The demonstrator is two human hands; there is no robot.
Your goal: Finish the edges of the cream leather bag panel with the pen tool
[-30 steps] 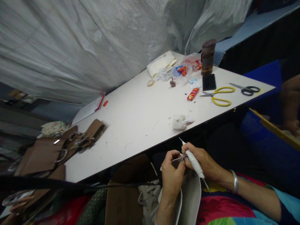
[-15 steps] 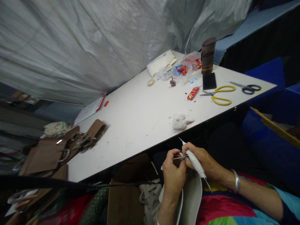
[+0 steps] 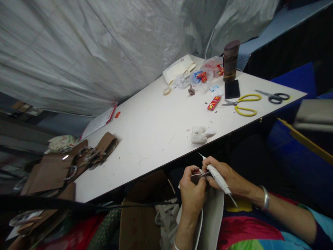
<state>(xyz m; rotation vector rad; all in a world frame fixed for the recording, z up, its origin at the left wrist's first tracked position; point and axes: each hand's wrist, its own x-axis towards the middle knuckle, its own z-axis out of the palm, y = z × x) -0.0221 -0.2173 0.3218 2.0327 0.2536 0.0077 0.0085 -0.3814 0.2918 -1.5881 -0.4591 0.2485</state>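
Observation:
My right hand (image 3: 225, 177) is closed around a white-wrapped awl (image 3: 219, 178), a slim tool with a thin metal point at each end. Its thumb and fingertips also meet a thin white cord (image 3: 197, 174). Facing it, my left hand (image 3: 191, 189) pinches the same cord between thumb and forefinger, and the two hands nearly touch. Under them an off-white leather-like piece (image 3: 214, 215) hangs open over my lap; its upper edge is partly hidden by the hands. Just beyond, on the white table (image 3: 145, 139), lies a crumpled white bundle (image 3: 199, 134).
Yellow-handled scissors (image 3: 246, 104), black scissors (image 3: 275, 97), a phone (image 3: 232, 89), a brown bottle (image 3: 231, 60) and a red box (image 3: 214, 103) occupy the right side. Brown bags (image 3: 52, 170) lie left, near another person's patterned sleeve (image 3: 108, 225). A blue bin (image 3: 293, 159) stands right.
Both hands keep almost the same place and grip, with the awl tilted slightly differently. At the right, a beige flat item has come into view above the blue bin.

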